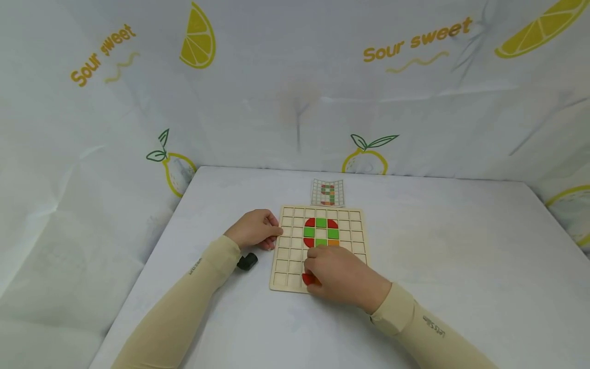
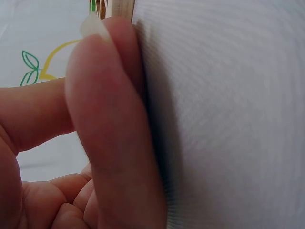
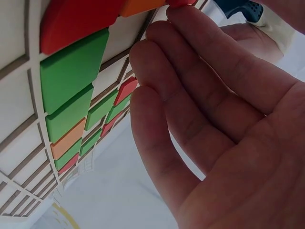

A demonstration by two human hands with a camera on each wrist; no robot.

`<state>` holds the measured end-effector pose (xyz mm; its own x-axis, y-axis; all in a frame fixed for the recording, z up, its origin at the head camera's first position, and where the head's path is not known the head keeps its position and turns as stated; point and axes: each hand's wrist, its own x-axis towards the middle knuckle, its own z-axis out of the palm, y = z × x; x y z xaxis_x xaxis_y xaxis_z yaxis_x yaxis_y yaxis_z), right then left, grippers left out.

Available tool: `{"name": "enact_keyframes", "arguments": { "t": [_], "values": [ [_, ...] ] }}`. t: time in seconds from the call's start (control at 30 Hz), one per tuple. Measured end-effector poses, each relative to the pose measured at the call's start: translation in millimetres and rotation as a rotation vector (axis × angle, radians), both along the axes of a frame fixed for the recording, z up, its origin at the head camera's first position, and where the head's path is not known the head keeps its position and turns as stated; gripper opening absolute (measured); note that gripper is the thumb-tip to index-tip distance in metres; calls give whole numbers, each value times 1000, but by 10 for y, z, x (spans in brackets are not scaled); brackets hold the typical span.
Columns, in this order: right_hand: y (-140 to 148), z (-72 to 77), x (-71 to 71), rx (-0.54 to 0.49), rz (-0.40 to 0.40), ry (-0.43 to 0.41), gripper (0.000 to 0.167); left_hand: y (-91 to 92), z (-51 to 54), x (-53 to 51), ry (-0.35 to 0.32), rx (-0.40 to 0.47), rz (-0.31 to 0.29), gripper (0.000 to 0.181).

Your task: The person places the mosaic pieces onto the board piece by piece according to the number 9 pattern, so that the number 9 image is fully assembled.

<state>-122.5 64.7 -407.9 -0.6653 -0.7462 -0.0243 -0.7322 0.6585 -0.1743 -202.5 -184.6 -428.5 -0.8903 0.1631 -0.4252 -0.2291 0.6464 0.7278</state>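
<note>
A wooden grid board (image 1: 286, 266) lies flat on the white table, with red, green and orange tiles set in its cells. My left hand (image 1: 257, 228) holds the board's left edge between thumb and fingers. Over the lower middle of the board, my right hand (image 1: 343, 274) has its fingers bent down, pinching a red tile (image 1: 307, 279) at the bottom row. The right wrist view has the index fingertip on that tile, beside an orange tile (image 3: 140, 6) and another red tile (image 3: 76, 24). Green tiles (image 3: 74, 71) run up the column from there. My right hand hides part of the pattern in the head view.
A small pattern card (image 1: 328, 192) with a coloured grid lies just behind the board. Next to my left wrist is a black object (image 1: 248, 261) of unclear kind. A white cloth printed with lemons (image 1: 198, 38) hangs behind the table.
</note>
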Motion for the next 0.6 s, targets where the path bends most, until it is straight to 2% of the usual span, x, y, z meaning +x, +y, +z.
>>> {"name": "enact_keyframes", "arguments": {
  "t": [0.6],
  "values": [
    [-3,8,12,3,0,-9,17,-8,-9,5,12,10,-9,21]
  ]
}}
